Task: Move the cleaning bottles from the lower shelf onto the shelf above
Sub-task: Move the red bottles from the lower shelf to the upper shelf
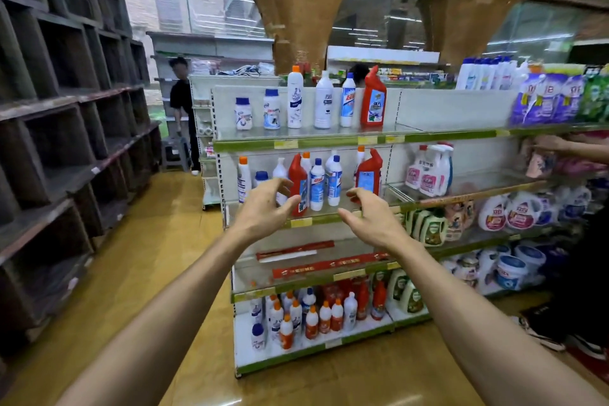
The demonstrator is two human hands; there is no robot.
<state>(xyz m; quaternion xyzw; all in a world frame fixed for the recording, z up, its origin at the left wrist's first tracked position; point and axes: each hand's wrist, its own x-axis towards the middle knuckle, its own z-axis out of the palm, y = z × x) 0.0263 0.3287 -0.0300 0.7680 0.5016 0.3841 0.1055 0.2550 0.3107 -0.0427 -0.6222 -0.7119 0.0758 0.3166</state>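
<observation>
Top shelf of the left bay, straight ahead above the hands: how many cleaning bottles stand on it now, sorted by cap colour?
Blue-capped bottles: 3
Orange-capped bottle: 1
White-capped bottle: 1
Red-capped bottle: 1
Total: 6

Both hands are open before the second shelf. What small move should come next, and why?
Probably reach the left hand forward and grip the red bottle just beyond its fingers: the hand holds nothing, that bottle stands at the shelf front, and the shelf above has bare room.
</observation>
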